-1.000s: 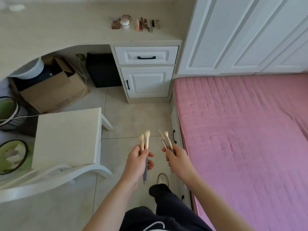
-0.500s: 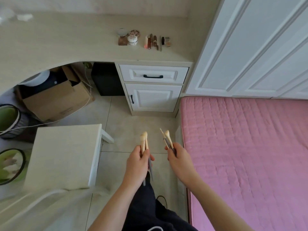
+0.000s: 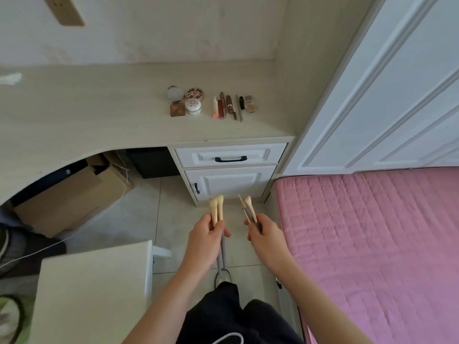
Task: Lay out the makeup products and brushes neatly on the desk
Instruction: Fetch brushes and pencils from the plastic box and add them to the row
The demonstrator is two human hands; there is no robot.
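Observation:
My left hand (image 3: 205, 240) grips two makeup brushes (image 3: 216, 207) with cream bristles up and grey handles hanging below the palm. My right hand (image 3: 264, 235) holds another small bunch of brushes (image 3: 247, 207), bristles up. Both hands are in front of me above the tiled floor, short of the beige desk (image 3: 99, 115). On the desk's right part lie the makeup products: round jars and compacts (image 3: 188, 100), a row of lipsticks and pencils (image 3: 227, 105), and a small palette (image 3: 251, 105).
White drawers (image 3: 229, 157) sit under the desk's right end. A pink bed (image 3: 372, 244) fills the right side and a white wardrobe (image 3: 397, 83) stands beyond it. A white stool (image 3: 94, 289) is at my left. A cardboard box (image 3: 74, 194) lies under the desk.
The desk and drawers have come closer and lower in view as I walk forward. Both hands keep holding their brushes in the same pose.

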